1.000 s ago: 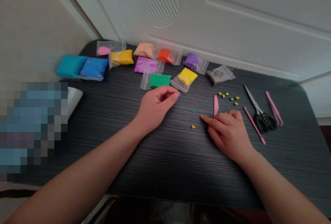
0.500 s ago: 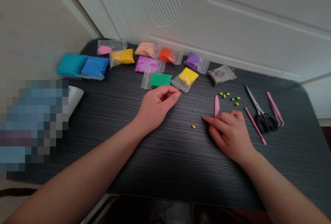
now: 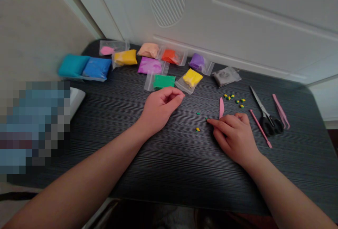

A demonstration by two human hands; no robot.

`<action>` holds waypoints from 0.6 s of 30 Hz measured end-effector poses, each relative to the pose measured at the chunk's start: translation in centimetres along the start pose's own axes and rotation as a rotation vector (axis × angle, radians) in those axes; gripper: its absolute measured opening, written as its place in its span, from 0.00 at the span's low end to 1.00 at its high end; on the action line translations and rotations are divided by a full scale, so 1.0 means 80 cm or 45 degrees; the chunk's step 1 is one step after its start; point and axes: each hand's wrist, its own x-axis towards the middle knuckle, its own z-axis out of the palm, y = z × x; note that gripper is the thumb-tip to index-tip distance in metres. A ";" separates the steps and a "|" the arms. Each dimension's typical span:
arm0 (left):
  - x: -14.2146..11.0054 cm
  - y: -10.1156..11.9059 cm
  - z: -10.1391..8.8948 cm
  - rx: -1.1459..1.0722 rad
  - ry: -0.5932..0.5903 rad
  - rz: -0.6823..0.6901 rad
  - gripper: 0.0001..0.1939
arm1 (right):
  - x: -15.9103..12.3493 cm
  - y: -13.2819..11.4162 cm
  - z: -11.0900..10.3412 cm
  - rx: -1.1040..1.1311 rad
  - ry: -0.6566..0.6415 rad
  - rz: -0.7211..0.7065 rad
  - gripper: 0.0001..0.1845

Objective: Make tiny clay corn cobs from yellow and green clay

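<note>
My left hand (image 3: 162, 110) rests on the dark table with its fingers curled and thumb and index fingertips together. Whatever it may hold is hidden. My right hand (image 3: 233, 134) has its index finger stretched out, the tip touching a tiny green clay piece (image 3: 206, 118); its other fingers are bent. A second green clay bit (image 3: 198, 113) lies to the left of that fingertip. Below it is a small yellow-and-green clay piece (image 3: 198, 129). A pink plastic knife (image 3: 221, 107) lies just beyond my right hand. Several more yellow-and-green pieces (image 3: 229, 98) are grouped farther back.
Along the back lie bags of clay: green (image 3: 164, 81), yellow (image 3: 192, 78), purple (image 3: 196, 61), grey (image 3: 225, 76) and blue (image 3: 97, 68), among others. Right of my hand are a pink tool (image 3: 261, 129), scissors (image 3: 264, 111) and pink tweezers (image 3: 280, 110). A white door (image 3: 237, 28) stands behind.
</note>
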 end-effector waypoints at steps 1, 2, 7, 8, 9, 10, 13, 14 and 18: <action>0.000 0.000 0.000 0.000 0.000 -0.001 0.08 | 0.000 0.000 0.000 0.007 0.006 -0.002 0.13; 0.000 0.000 0.000 0.001 0.000 -0.005 0.08 | 0.000 0.000 0.001 0.013 0.013 -0.002 0.13; 0.000 -0.001 0.000 -0.002 -0.007 -0.011 0.09 | 0.002 0.000 0.002 0.055 0.080 0.036 0.12; -0.001 -0.002 0.000 -0.003 -0.008 -0.011 0.09 | 0.002 0.000 0.002 0.070 0.098 0.048 0.12; 0.000 -0.002 0.000 -0.003 -0.008 -0.011 0.09 | 0.003 0.001 0.002 0.086 0.115 0.058 0.11; 0.000 -0.003 0.000 -0.003 -0.009 -0.012 0.09 | 0.003 0.001 0.002 0.101 0.129 0.067 0.11; 0.000 -0.003 -0.001 -0.014 -0.015 -0.020 0.09 | 0.004 0.002 0.003 0.160 0.155 0.103 0.09; 0.001 -0.003 -0.001 -0.019 -0.019 -0.026 0.09 | 0.005 0.002 0.003 0.182 0.163 0.122 0.09; 0.001 -0.003 -0.001 -0.020 -0.039 -0.032 0.09 | 0.006 0.005 0.004 0.223 0.195 0.176 0.06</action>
